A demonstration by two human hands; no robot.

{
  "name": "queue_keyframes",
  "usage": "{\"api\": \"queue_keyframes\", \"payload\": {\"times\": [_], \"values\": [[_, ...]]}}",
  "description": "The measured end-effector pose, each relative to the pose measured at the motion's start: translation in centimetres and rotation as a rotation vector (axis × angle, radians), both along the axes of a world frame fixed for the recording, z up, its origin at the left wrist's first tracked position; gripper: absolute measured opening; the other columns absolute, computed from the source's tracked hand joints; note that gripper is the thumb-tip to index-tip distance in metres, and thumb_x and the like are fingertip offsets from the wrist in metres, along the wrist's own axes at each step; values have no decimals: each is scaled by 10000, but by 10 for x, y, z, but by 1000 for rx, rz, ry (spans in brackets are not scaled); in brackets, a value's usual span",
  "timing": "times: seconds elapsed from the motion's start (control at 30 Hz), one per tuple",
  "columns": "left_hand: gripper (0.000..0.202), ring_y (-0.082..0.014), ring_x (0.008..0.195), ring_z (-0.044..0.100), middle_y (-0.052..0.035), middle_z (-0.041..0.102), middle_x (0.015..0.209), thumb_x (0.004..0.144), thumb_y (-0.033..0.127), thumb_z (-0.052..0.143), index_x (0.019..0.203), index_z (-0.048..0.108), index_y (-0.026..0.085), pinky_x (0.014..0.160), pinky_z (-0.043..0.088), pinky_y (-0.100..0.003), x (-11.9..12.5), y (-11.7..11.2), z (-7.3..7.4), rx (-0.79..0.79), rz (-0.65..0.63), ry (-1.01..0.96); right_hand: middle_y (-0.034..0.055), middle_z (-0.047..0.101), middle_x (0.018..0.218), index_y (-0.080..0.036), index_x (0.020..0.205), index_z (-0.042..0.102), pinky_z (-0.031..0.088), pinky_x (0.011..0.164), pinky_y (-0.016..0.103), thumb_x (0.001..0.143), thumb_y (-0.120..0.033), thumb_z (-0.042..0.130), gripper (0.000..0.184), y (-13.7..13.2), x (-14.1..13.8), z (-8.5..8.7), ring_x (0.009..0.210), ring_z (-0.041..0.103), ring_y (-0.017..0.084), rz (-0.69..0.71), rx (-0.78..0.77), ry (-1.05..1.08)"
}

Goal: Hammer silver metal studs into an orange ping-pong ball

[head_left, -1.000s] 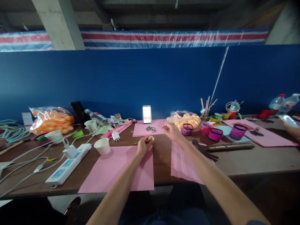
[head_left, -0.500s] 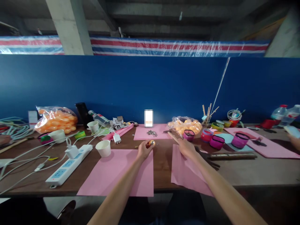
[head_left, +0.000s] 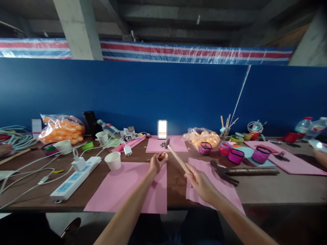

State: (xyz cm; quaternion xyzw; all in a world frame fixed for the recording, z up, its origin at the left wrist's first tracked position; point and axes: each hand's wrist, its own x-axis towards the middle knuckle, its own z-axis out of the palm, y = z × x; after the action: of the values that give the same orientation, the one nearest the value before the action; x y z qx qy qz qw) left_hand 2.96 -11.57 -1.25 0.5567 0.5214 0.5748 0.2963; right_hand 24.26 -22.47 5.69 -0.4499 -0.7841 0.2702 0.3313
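Observation:
My left hand (head_left: 155, 164) is closed around a small orange round piece (head_left: 165, 155) with something shiny and silvery on its upper face. It rests at the far right corner of a pink sheet (head_left: 127, 190). My right hand (head_left: 199, 180) grips a hammer (head_left: 178, 159) by its light wooden handle. The dark hammer head is raised just beyond the orange piece, partly covering a small pile of silvery metal bits (head_left: 162, 145) on another pink sheet (head_left: 149, 145). A second pink sheet (head_left: 190, 194) lies under my right forearm.
To the right lies a larger claw hammer (head_left: 251, 171), near purple containers (head_left: 236, 156). Bags of orange balls stand at left (head_left: 61, 131) and right (head_left: 204, 137). A power strip (head_left: 74, 182) with cables and a white paper cup (head_left: 112, 161) sit at left. Another person's hand (head_left: 320, 156) holds a phone.
My right hand has come back toward me, with the hammer's head now swung up and left, close to the orange piece. My left hand has barely moved.

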Motion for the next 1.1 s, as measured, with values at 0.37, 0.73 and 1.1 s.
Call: {"api": "queue_keyframes", "payload": {"times": [0.37, 0.73, 1.1], "values": [[305, -135, 632, 604, -34, 662, 745, 577, 210, 691, 870, 637, 146, 605, 480, -243, -1, -3, 6, 3, 74, 4, 1, 564, 670, -224, 1201, 421, 415, 513, 239, 859, -265, 323, 358, 2, -7, 8, 532, 523, 138, 69, -35, -37], [258, -138, 587, 587, -27, 650, 674, 603, 271, 661, 819, 647, 132, 586, 455, -239, -4, -4, 8, 0, 111, 44, -13, 543, 646, -228, 1091, 488, 393, 487, 224, 854, -251, 330, 287, 10, -13, 12, 478, 502, 116, 130, -43, -53], [329, -139, 655, 595, -45, 648, 754, 640, 259, 645, 941, 599, 134, 641, 467, -255, -6, 3, 2, -1, 126, -35, 11, 575, 759, -195, 1052, 490, 402, 482, 196, 863, -263, 311, 269, 22, -16, 13, 486, 507, 85, 122, -58, -57]]}}
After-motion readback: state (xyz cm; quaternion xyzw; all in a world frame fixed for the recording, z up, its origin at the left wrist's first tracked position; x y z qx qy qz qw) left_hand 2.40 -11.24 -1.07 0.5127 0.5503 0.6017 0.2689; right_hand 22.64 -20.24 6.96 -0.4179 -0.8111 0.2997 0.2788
